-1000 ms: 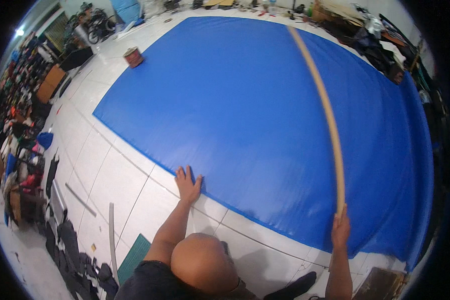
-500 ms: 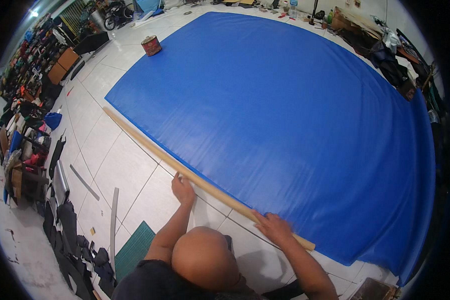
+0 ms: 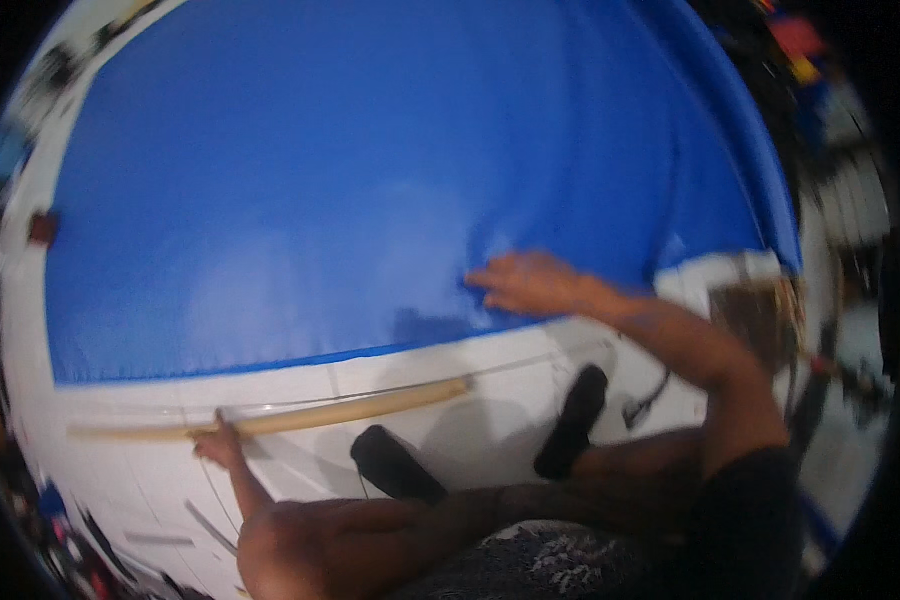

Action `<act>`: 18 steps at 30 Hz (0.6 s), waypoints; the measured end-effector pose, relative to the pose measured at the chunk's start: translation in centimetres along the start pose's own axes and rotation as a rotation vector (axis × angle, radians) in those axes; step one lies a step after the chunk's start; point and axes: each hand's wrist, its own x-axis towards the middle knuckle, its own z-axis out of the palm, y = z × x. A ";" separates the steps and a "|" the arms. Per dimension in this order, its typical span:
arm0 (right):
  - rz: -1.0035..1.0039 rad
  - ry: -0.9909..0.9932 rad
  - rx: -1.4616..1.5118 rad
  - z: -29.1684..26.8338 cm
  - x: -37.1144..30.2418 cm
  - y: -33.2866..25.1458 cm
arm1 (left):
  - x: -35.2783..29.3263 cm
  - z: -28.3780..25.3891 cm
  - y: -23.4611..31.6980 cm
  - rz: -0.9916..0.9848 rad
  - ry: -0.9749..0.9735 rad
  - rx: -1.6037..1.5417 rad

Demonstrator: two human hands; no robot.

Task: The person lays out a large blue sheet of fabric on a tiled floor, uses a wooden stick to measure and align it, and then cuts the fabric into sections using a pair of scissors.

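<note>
Your left hand (image 3: 218,445) grips the wooden stick (image 3: 300,415). Your right hand (image 3: 525,283) lies open, flat on the blue sheet (image 3: 370,180). Press evenly to keep the sheet smooth.

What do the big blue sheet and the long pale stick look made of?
The large blue sheet looks like smooth vinyl or coated fabric: even colour, a soft sheen, and it dents under the right hand. The long pale stick by the left hand looks like bare, matte wood; blur leaves both uncertain.
</note>
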 end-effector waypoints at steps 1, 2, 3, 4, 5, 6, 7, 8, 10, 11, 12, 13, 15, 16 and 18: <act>0.111 -0.036 -0.001 -2.0 -3.3 2.0 | -2.4 -2.9 3.8 0.006 0.039 -0.080; 0.240 -0.023 -0.071 -3.1 -5.9 3.4 | -2.1 -4.6 4.7 0.145 0.221 -0.148; 0.366 -0.019 -0.144 -3.7 -8.6 4.5 | -2.7 -6.6 7.3 0.312 0.227 -0.211; 0.447 -0.093 -0.132 -5.5 -10.5 4.4 | -2.1 -7.6 9.1 0.578 0.200 -0.367; 0.523 -0.171 -0.123 -7.0 -12.2 4.4 | -1.7 -8.5 11.1 0.839 0.160 -0.521; 0.573 -0.161 -0.137 -7.0 -14.3 5.0 | -3.0 -10.5 14.6 0.878 -0.020 -0.657; 0.632 -0.166 -0.148 -6.9 -16.6 5.8 | -5.1 -13.7 18.9 1.002 -0.211 -0.641; 0.686 -0.173 -0.163 -6.7 -18.6 6.5 | -7.6 -17.2 22.6 1.140 -0.371 -0.615; 0.706 -0.098 -0.172 -5.1 -22.0 7.2 | -10.8 -21.2 28.4 1.558 -0.425 -0.373; 0.701 -0.056 -0.184 -3.9 -22.9 7.8 | -12.5 -22.5 30.5 1.679 -0.519 -0.336; 0.691 -0.024 -0.109 -2.7 -23.0 8.2 | -13.5 -23.1 32.1 1.822 -0.513 -0.225; 0.672 0.013 -0.038 -1.3 -22.5 8.6 | -14.8 -23.3 33.5 1.908 -0.470 -0.115; 0.630 0.210 0.069 3.5 -22.2 9.7 | -19.3 -23.0 36.6 2.038 -0.451 0.023; 0.668 0.247 0.123 4.7 -20.6 9.6 | -21.7 -22.9 37.6 2.057 -0.458 0.063; 0.719 0.405 0.109 8.7 -18.0 10.6 | -27.0 -19.0 38.5 2.092 -0.455 -0.037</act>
